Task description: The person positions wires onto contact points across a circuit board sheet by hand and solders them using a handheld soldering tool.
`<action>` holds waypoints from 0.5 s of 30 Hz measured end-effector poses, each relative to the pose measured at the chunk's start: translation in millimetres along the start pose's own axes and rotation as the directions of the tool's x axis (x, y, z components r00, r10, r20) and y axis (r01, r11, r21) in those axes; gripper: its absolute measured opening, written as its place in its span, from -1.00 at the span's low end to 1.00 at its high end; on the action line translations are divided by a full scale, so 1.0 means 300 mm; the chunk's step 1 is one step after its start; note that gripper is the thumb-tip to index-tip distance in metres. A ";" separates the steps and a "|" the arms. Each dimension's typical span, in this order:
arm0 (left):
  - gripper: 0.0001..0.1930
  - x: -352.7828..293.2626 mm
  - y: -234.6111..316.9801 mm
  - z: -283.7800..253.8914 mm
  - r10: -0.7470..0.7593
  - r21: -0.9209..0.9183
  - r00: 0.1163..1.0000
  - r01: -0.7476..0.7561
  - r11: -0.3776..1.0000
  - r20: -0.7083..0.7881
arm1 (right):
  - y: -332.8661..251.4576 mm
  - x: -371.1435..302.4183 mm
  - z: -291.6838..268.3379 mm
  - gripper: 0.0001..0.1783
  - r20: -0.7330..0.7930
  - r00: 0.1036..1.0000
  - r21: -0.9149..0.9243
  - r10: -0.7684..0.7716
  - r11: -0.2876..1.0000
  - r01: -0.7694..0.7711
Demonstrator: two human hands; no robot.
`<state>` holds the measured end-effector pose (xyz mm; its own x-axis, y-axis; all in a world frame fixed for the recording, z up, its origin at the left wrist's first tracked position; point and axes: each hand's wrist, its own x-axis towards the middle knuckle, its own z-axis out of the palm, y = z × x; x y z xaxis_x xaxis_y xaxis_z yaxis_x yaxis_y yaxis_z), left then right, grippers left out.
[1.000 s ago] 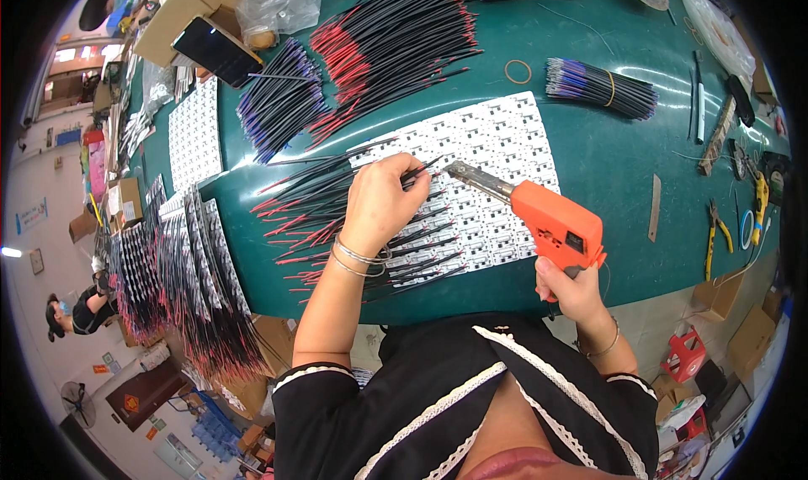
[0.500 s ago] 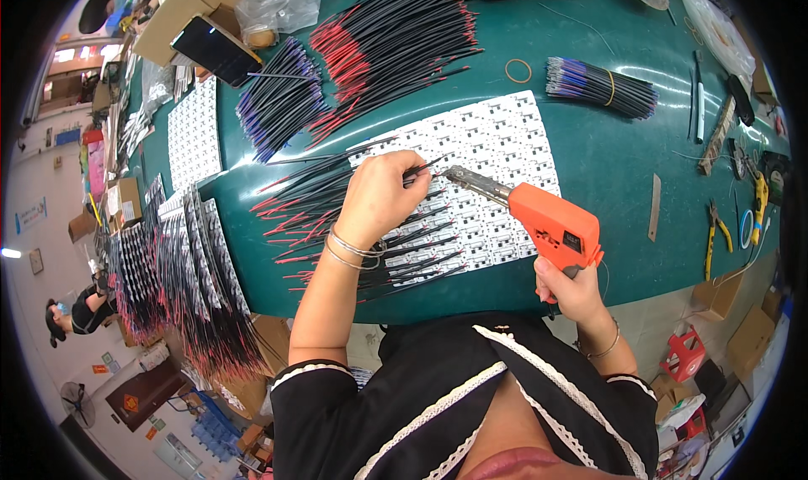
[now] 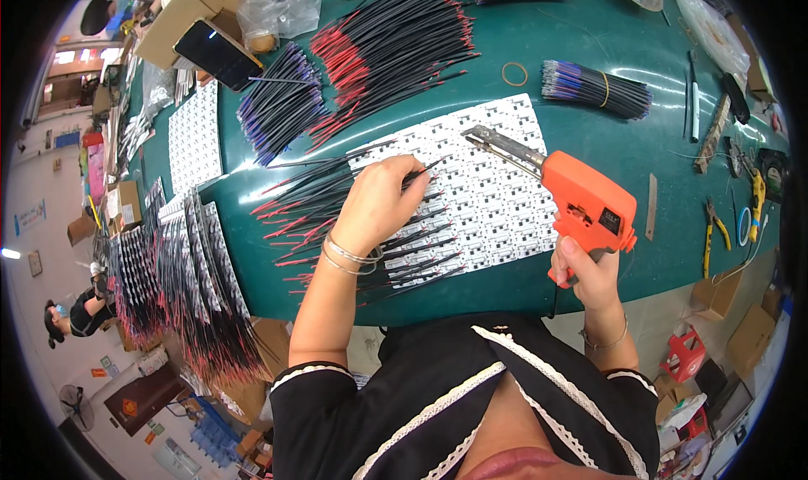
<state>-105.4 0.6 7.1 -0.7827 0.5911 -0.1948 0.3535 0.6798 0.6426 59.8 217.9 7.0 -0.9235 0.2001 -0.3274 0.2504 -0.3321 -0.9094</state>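
My right hand [image 3: 589, 274] grips an orange soldering gun [image 3: 593, 196] by its handle. The gun's metal nose points up and left, above a white sheet of small circuit boards [image 3: 513, 131], apart from my left hand. My left hand [image 3: 383, 196] is closed in a pinch over the sheet, with the end of a thin black wire [image 3: 434, 164] sticking out past its fingertips. Black wires with red ends [image 3: 290, 201] lie in rows across the sheet's left part, under and beside my left hand.
Behind the sheet lie a big pile of black-and-red wires [image 3: 404, 34], purple-ended wires [image 3: 282, 101] and a banded bundle [image 3: 596, 89]. A phone [image 3: 217, 53] leans on a carton. Pliers [image 3: 715, 232] lie at right. Wired sheets [image 3: 198, 270] hang over the left edge.
My right hand has drawn the soldering gun to the right and slightly up, away from my left fingertips. My left hand has stayed nearly in place, still pinching the wire.
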 end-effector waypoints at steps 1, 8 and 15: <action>-0.84 -0.003 -0.013 0.000 0.003 0.002 1.000 -0.003 1.000 -0.002 | -0.002 0.007 0.004 -0.68 0.003 1.000 -0.003 0.005 1.000 -0.005; -0.90 -0.004 0.001 -0.024 0.086 0.016 0.984 -0.084 0.996 -0.154 | -0.005 0.040 0.028 -0.84 0.049 0.998 -0.052 0.033 0.998 -0.031; -0.92 0.010 -0.024 0.003 0.035 -0.047 0.973 -0.047 0.998 -0.229 | -0.002 0.047 0.039 -0.87 0.074 0.997 -0.034 0.032 0.999 -0.030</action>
<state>-109.8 -2.1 1.1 -0.8663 0.4995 0.0022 0.3651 0.6303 0.6851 43.4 210.2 5.9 -0.9339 0.1207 -0.3366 0.2874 -0.3067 -0.9074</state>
